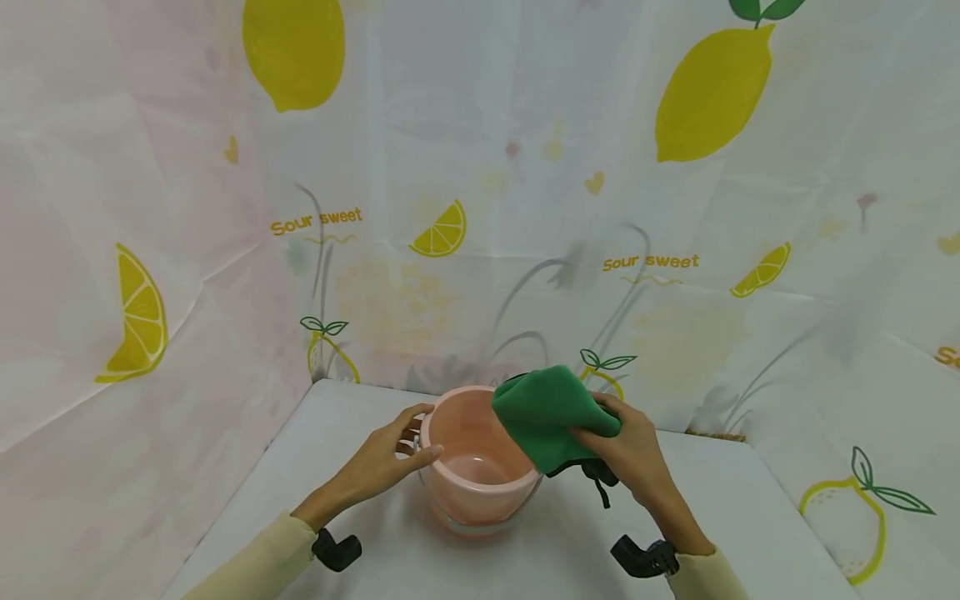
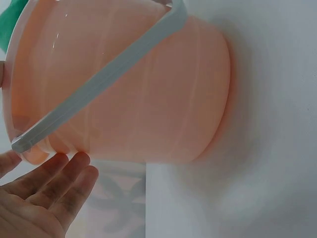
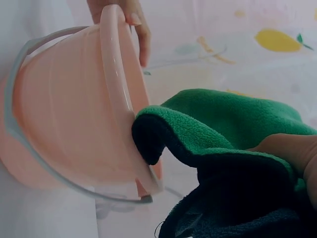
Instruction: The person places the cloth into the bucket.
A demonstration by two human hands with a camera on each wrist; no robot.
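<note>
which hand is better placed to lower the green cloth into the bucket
Probably the right hand: it grips the green cloth right by the pink bucket, while the left hand holds the bucket's opposite side.

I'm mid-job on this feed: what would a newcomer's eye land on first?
The bright green cloth, held in the person's right grip at the right side of the bucket's opening. Next, the pink bucket upright on the white table, with the left grip at its left rim. Then the large yellow lemon printed high on the right of the pale backdrop.
</note>
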